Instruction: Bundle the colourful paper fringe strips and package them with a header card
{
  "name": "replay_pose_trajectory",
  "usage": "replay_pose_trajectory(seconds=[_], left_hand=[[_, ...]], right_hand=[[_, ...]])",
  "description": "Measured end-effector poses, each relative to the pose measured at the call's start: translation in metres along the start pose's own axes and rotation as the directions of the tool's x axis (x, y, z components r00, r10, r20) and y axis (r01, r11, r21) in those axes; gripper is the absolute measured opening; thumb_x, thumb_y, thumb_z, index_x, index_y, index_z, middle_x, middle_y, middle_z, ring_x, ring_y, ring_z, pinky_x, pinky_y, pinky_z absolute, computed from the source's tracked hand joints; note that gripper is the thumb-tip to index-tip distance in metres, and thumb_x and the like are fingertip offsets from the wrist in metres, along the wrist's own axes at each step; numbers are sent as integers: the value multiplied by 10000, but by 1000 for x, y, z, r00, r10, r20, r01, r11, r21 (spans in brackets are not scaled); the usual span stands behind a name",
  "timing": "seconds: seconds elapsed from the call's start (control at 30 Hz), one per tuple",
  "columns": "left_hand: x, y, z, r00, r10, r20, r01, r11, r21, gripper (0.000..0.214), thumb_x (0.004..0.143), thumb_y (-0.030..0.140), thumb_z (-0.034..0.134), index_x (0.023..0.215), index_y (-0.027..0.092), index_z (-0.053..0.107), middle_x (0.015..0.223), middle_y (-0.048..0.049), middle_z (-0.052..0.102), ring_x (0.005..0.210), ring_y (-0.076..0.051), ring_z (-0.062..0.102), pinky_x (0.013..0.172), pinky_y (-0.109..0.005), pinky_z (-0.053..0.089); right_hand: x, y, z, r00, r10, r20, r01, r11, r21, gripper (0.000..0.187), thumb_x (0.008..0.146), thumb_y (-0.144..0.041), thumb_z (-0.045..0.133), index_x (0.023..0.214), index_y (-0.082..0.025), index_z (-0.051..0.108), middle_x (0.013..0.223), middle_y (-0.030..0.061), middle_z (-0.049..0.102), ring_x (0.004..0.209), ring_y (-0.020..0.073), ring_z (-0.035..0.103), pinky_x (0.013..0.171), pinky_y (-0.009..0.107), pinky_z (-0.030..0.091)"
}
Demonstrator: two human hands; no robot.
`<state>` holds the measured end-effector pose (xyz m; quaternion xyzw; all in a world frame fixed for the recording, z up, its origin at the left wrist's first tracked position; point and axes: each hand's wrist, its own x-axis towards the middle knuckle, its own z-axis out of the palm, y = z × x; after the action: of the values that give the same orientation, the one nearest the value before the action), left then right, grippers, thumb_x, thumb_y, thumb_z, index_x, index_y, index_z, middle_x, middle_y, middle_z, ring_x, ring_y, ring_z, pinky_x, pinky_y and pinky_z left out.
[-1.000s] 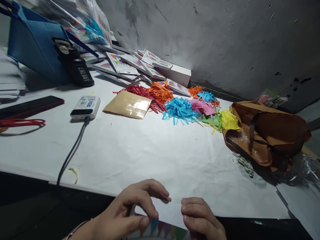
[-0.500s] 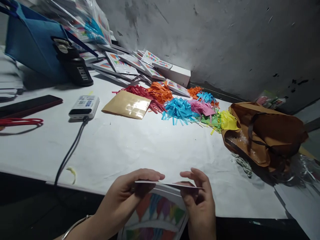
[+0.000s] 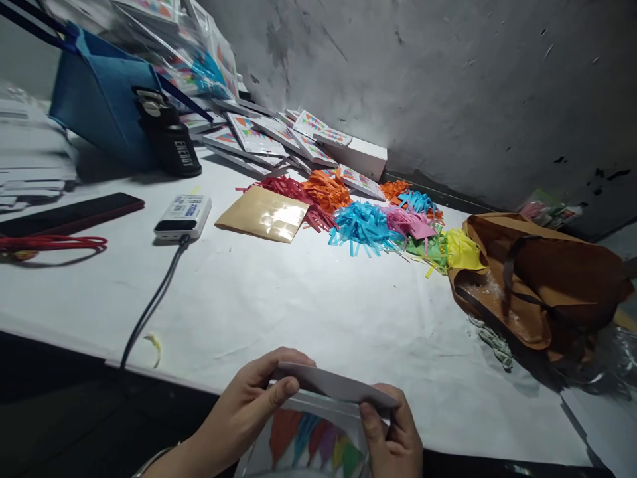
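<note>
At the front edge of the table I hold a flat white cardboard box (image 3: 311,441) printed with colourful tassel bunting. Its top flap (image 3: 333,385) stands folded up between my hands. My left hand (image 3: 253,398) pinches the left end of the flap, thumb in front and fingers behind. On the right end, my right hand (image 3: 391,428) presses its thumb against the flap's lower edge, with the fingers curled behind. The lower part of the box runs out of view. Whether anything is inside the box cannot be seen.
Tissue-paper tassels (image 3: 365,226) lie in a row beside a tan envelope (image 3: 263,212). Similar boxes (image 3: 259,136) are heaped by the wall. A brown bag (image 3: 547,279) sits at right. A black bottle (image 3: 172,136), power bank (image 3: 184,216) and phone (image 3: 74,214) stand left.
The flap has tilted so its face shows. My right fingers, spread above it before, now curl behind it, and my left thumb rests in front. The view has shifted slightly.
</note>
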<state>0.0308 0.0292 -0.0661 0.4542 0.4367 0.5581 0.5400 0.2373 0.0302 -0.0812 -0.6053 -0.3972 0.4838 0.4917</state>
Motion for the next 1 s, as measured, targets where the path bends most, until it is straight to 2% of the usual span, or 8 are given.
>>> replay_pose_trajectory(seconds=[0.1, 0.23, 0.4, 0.5, 0.63, 0.73, 0.83, 1.0], left_hand=[[2, 0, -3, 993, 73, 91, -72, 997, -17, 257, 933, 469, 691, 1111, 298, 759, 1098, -62, 740, 1076, -242, 660, 909, -267, 526], [2, 2, -7, 979, 153, 135, -154, 988, -3, 146, 990, 350, 631, 1086, 308, 734, 1049, -55, 744, 1025, -221, 685, 846, -256, 552], [5, 7, -6, 984, -106, 142, 94, 992, 87, 133, 868, 340, 778, 947, 235, 753, 929, -45, 748, 837, -192, 692, 709, -211, 546], [6, 8, -4, 980, -132, 146, 114, 986, 123, 161, 872, 381, 762, 941, 240, 796, 923, -56, 775, 840, -210, 710, 735, -239, 563], [4, 5, -3, 981, 113, 158, -128, 988, 91, 221, 930, 451, 684, 978, 298, 835, 1083, -85, 799, 999, -268, 731, 844, -306, 572], [3, 7, -5, 982, 97, 160, -108, 992, 61, 235, 884, 457, 739, 782, 269, 837, 1025, -85, 802, 925, -265, 741, 836, -328, 577], [1, 12, -8, 981, 15, 193, -34, 995, 94, 243, 816, 488, 795, 854, 248, 819, 1172, -108, 756, 1054, -309, 701, 825, -327, 584], [-5, 8, -7, 966, -99, 238, 81, 993, 84, 236, 848, 446, 760, 975, 247, 769, 1117, -101, 745, 679, -189, 700, 484, -211, 556]], right_hand=[[7, 3, -3, 997, -31, 65, 19, 985, 174, 440, 629, -611, 876, 766, -217, 735, 731, 7, 673, 675, 145, 607, 618, 209, 487], [11, 3, -8, 962, 153, 226, -206, 950, 235, 744, 520, -535, 953, 1156, -218, 731, 923, 62, 773, 720, 188, 701, 656, 254, 547], [12, -2, -6, 944, 159, 288, -238, 934, 265, 459, 558, -482, 952, 836, -179, 749, 671, 6, 703, 602, 140, 643, 577, 218, 512], [12, -10, -1, 920, 233, 315, -323, 906, 275, 576, 507, -472, 977, 963, -185, 775, 706, 24, 747, 609, 169, 684, 594, 252, 544], [9, -18, 4, 968, 83, 237, -142, 959, 244, 399, 535, -488, 974, 772, -208, 814, 866, 94, 806, 815, 257, 759, 746, 315, 606], [8, -15, 2, 955, -172, 241, 101, 954, 281, 245, 639, -455, 937, 626, -264, 782, 1021, 80, 802, 880, 260, 765, 769, 327, 623], [14, -9, -4, 828, -504, 245, 444, 857, 262, 96, 838, -382, 807, 762, -323, 802, 1145, 52, 770, 966, 245, 753, 784, 345, 627], [28, -6, -19, 394, -857, 333, 912, 408, -30, 257, 1007, -272, 578, 1196, -326, 743, 1042, 76, 799, 1044, 289, 745, 883, 480, 629]])
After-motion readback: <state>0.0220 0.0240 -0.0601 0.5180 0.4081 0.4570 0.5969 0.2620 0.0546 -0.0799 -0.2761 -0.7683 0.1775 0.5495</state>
